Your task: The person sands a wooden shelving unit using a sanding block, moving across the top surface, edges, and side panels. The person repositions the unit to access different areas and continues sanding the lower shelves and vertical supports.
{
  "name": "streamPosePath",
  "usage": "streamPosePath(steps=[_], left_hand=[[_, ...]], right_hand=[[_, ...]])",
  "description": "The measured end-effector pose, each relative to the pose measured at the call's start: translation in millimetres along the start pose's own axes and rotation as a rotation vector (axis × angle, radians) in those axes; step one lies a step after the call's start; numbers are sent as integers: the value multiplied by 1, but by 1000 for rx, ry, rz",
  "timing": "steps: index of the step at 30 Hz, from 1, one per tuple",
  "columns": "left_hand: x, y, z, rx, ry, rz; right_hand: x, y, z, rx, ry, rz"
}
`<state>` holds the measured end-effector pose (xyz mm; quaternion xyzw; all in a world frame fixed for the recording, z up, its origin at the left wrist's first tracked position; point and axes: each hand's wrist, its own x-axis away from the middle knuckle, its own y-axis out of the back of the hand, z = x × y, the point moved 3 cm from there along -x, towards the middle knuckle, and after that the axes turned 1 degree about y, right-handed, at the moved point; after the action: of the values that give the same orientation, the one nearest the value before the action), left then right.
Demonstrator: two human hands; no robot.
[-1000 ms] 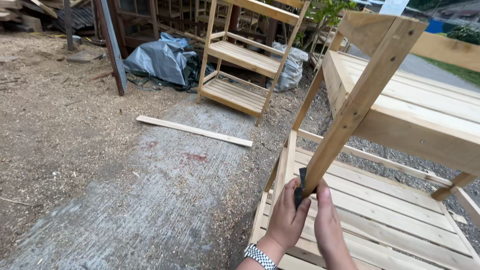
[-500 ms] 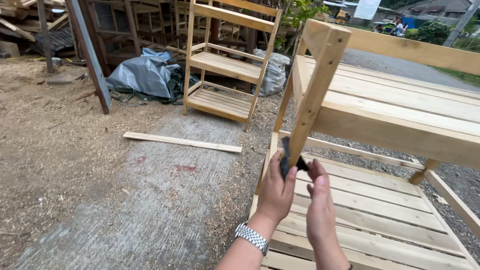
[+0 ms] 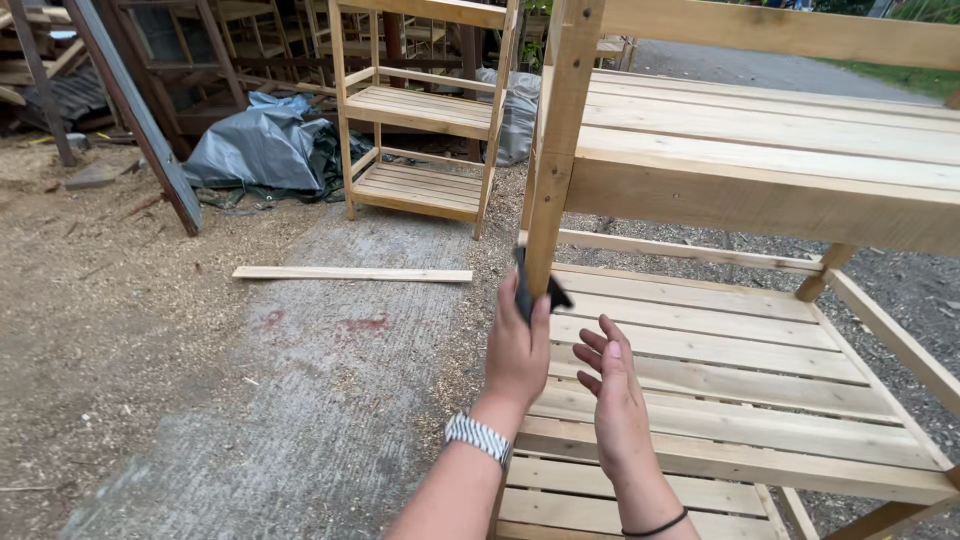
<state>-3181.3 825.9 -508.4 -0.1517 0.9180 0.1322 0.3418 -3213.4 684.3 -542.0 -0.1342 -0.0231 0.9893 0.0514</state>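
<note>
Left hand [image 3: 517, 345] grip closed on dark abrasive pad [image 3: 530, 292], pressed against upright post [image 3: 556, 150] of assembled shelf unit [image 3: 760, 150]. Right hand [image 3: 615, 395] open, empty. Lower post apparently under sanding; remainder pending.

A loose wooden plank [image 3: 352, 274] lies flat on the concrete ground [image 3: 300, 400], well apart from a small two-shelf wooden rack [image 3: 425, 110] standing upright behind it. A crumpled grey tarpaulin [image 3: 262, 145] lies left of the rack, beside what appear to be stacked timber frames [image 3: 170, 50].
</note>
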Motion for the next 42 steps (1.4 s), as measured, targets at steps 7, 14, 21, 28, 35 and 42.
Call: streamPosePath(steps=[7,14,21,28,35,42], left_hand=[[5,-5,3,52,154,38],[-9,-12,0,-180,-210,-123],[87,31,49,-29,89,231],[60,47,23,537,418,366],[14,34,23,279,245,193],[33,0,55,486,695,266]], right_hand=[[4,18,-16,44,-95,-10],[-6,18,-46,-22,-133,5],[-11,27,-68,48,-43,77],[7,-3,-78,-578,-121,400],[-4,23,-45,-438,38,-254],[-23,-63,27,275,604,-119]])
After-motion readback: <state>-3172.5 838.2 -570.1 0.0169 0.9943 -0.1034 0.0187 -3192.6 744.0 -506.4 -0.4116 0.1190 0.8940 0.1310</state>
